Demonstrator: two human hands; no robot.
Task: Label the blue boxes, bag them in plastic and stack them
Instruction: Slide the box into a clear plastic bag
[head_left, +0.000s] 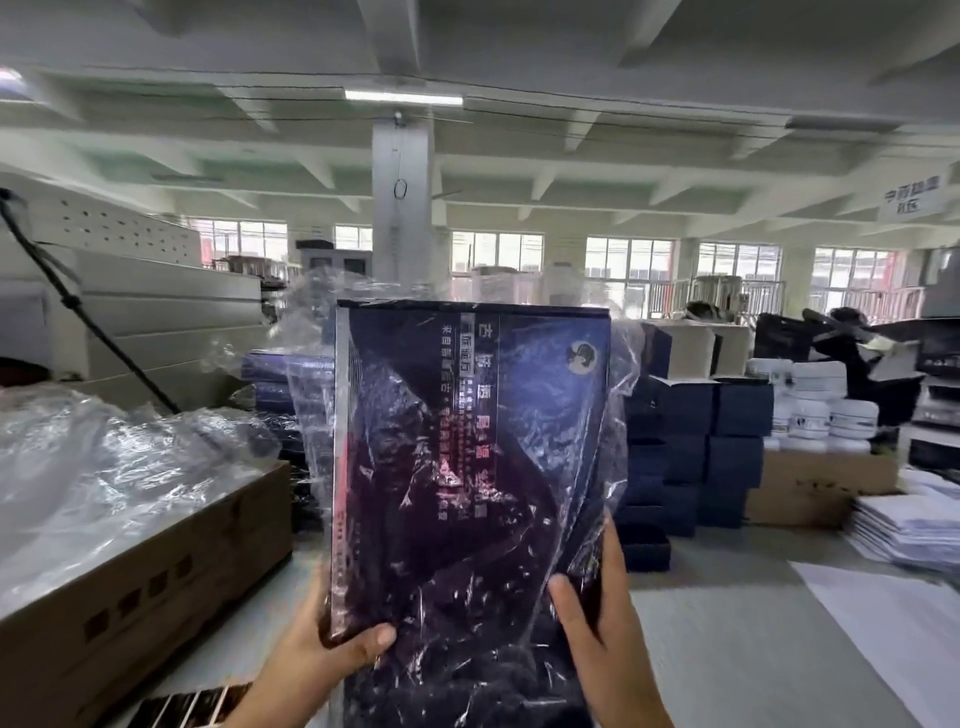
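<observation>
The flat, dark blue printed cardboard box (467, 441) stands upright in the air, well above the counter (727, 649), with its broad face towards the camera. A thin, clear, crinkled plastic bag (621, 410) lies loosely over it, billowing past the top and right edge and hanging in folds below.

Both hands hold the box by its bottom corners through the film. The left hand (332, 649) grips the lower left corner and the right hand (592, 623) the lower right edge, each with its thumb pressed on the front. The fingers behind are hidden.

The box looks stiff and fairly light, so the edges and corners should bear a firm pinch. The film is probably slippery and could slide over the card or tear at a corner. Gripping box and bag together, as here, seems safest.

Behind on the left is a stack of similar bagged blue boxes (275, 374), and on the right a pile of plain dark blue boxes (675, 426). A brown cardboard carton (156, 561) holding heaped plastic sits at the left, with white jars (821, 405) at the far right.
</observation>
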